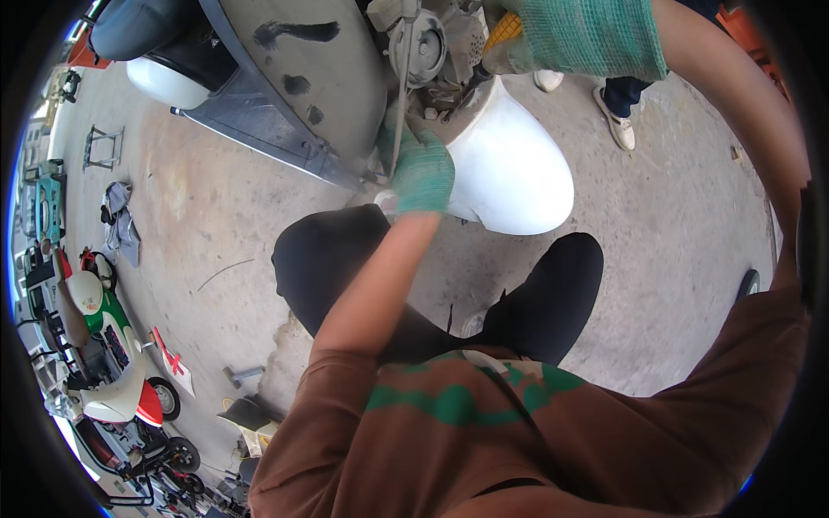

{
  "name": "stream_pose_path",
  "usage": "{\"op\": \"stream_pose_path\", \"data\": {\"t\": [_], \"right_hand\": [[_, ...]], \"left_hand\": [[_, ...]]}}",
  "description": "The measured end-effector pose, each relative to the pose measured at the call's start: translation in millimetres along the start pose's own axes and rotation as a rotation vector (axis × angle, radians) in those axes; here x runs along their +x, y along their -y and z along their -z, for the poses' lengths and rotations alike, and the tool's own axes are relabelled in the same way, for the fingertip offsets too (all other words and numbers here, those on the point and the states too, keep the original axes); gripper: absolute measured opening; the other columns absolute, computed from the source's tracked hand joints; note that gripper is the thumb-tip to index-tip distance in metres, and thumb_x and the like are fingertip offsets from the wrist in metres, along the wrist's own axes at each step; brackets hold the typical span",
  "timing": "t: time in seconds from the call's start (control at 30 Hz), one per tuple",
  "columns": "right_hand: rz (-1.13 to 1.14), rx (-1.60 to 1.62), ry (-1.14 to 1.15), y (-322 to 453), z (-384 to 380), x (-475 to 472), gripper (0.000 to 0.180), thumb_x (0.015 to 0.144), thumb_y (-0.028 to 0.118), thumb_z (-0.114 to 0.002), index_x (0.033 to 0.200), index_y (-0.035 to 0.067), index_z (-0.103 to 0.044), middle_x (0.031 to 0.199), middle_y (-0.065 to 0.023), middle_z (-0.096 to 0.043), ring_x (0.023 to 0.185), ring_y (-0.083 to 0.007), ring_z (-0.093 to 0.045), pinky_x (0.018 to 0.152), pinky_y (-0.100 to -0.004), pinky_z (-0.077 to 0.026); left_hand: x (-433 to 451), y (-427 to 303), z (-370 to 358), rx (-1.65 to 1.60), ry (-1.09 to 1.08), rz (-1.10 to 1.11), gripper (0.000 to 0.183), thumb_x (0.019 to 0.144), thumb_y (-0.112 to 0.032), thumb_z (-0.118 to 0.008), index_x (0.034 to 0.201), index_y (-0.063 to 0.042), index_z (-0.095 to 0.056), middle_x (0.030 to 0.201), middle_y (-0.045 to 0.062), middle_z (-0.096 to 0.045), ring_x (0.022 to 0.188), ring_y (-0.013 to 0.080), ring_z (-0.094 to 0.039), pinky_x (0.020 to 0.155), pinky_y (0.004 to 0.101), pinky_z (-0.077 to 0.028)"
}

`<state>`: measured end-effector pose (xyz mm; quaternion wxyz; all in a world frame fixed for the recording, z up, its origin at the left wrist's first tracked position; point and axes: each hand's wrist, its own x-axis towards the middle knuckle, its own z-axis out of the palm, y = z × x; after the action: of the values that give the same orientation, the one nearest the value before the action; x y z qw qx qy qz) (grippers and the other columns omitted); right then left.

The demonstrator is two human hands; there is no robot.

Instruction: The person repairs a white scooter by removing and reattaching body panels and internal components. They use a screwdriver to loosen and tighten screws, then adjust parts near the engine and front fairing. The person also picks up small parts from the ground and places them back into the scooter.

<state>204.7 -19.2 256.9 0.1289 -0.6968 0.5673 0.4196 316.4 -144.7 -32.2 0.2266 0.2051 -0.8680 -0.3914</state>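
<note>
My left hand (422, 169), in a green knit glove, reaches into the exposed front of a scooter, beside a thin grey cable or rod (403, 84). Its fingertips are partly hidden, so I cannot tell whether it grips anything. Higher up on the right, my gloved right hand (563, 39) is closed around a yellow cross-hatched grip (505, 31), apparently a tool handle. A round metal horn (424, 48) sits between the hands and the grey inner panel (311, 71), which carries black smears. Below the right hand is a glossy white front fender (518, 168).
Another person's shoe (618, 123) and dark trouser leg stand beyond the fender. At left, a small metal stand (102, 147) and a grey cloth (120, 223) are on the concrete floor (214, 213). Parked scooters (110, 349) and a hammer (243, 375) are at lower left.
</note>
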Motion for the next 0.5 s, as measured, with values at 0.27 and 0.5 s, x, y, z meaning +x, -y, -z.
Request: {"op": "stream_pose_path", "data": {"t": [0.27, 0.5], "right_hand": [[-1.010, 1.421, -0.256, 45.1, -13.9, -35.8, 0.057, 0.081, 0.044, -0.074, 0.121, 0.008, -0.059, 0.098, -0.0097, -0.067, 0.086, -0.0287, -0.064, 0.086, -0.0340, -0.049], [-1.337, 2.279, -1.107, 189.7, -170.5, -5.7, 0.040, 0.089, 0.033, -0.069, 0.112, 0.001, -0.063, 0.067, -0.0049, -0.060, 0.045, -0.0055, -0.052, 0.040, -0.0190, -0.042]], "left_hand": [[23.2, -6.0, 7.5, -0.181, 0.200, 0.213, 0.041, 0.096, -0.009, -0.051, 0.136, 0.001, -0.047, 0.127, 0.015, -0.058, 0.114, 0.0228, -0.057, 0.100, 0.0331, -0.044], [14.9, -32.9, 27.6, -0.197, 0.285, 0.099, 0.061, 0.088, -0.022, -0.071, 0.137, 0.002, -0.046, 0.130, 0.017, -0.055, 0.114, 0.0217, -0.056, 0.097, 0.0324, -0.046]]}}
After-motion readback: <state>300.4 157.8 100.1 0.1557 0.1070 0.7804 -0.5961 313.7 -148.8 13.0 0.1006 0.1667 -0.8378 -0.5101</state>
